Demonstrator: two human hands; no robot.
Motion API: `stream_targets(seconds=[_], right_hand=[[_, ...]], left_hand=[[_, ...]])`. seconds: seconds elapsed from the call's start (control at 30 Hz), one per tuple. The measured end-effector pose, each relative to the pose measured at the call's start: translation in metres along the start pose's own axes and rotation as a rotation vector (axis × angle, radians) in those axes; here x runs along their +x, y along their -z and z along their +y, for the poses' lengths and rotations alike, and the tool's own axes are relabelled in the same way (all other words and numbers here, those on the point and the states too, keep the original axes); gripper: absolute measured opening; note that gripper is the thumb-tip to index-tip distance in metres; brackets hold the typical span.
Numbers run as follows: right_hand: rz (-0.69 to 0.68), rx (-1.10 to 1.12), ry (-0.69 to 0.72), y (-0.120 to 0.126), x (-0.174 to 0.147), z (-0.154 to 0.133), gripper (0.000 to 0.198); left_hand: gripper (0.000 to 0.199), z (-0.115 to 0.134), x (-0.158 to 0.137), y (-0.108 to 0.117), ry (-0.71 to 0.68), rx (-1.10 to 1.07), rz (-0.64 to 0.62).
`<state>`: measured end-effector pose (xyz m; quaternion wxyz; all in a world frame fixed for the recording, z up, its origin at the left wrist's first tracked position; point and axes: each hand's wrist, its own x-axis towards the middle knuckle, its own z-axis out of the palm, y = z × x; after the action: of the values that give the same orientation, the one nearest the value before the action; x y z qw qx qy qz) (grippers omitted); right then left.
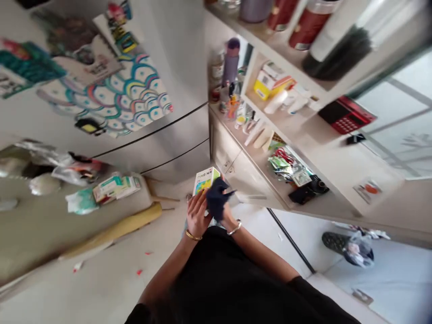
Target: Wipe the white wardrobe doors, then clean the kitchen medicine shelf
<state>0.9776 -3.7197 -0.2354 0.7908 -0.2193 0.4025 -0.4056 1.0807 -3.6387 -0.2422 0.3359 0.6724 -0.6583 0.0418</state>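
Note:
My left hand [196,215], with a gold-coloured bangle at the wrist, has its fingers closed on a small box [204,175] in white, green and yellow. Held beside it, a dark navy cloth [218,198] covers most of my right hand [228,218], which wears a silver bangle. The cloth touches the box's lower right corner, and a loose end of it sticks out to the right. The right fingers are largely hidden behind the cloth. Below both hands is the black shirt on my body.
A shelf unit [324,139] on the right carries bottles, a yellow-and-white box [268,85], a red device with buttons [349,114] and scissors among packets. On the left stands a table [33,225] with packages [116,186]. Red scraps [139,272] lie on the floor.

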Motion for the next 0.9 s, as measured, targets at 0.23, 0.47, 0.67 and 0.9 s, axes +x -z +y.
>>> stream_targets(seconds=[0.23, 0.47, 0.67, 0.9], right_hand=[[-0.06, -0.066, -0.098, -0.072, 0.028, 0.038, 0.071], [-0.356, -0.006, -0.495, -0.139, 0.069, 0.108, 0.04], [-0.501, -0.242, -0.573, -0.17, 0.097, 0.157, 0.035], [-0.618, -0.375, -0.736, -0.183, 0.109, 0.165, 0.032]], left_hand=[[0.042, -0.035, -0.043, 0.057, 0.068, 0.03, 0.083], [0.07, -0.104, -0.066, 0.136, 0.401, -0.429, 0.194], [0.066, -0.189, -0.093, 0.174, 0.845, -0.995, 0.284], [0.071, -0.251, -0.103, 0.189, 0.952, -1.174, 0.268]])
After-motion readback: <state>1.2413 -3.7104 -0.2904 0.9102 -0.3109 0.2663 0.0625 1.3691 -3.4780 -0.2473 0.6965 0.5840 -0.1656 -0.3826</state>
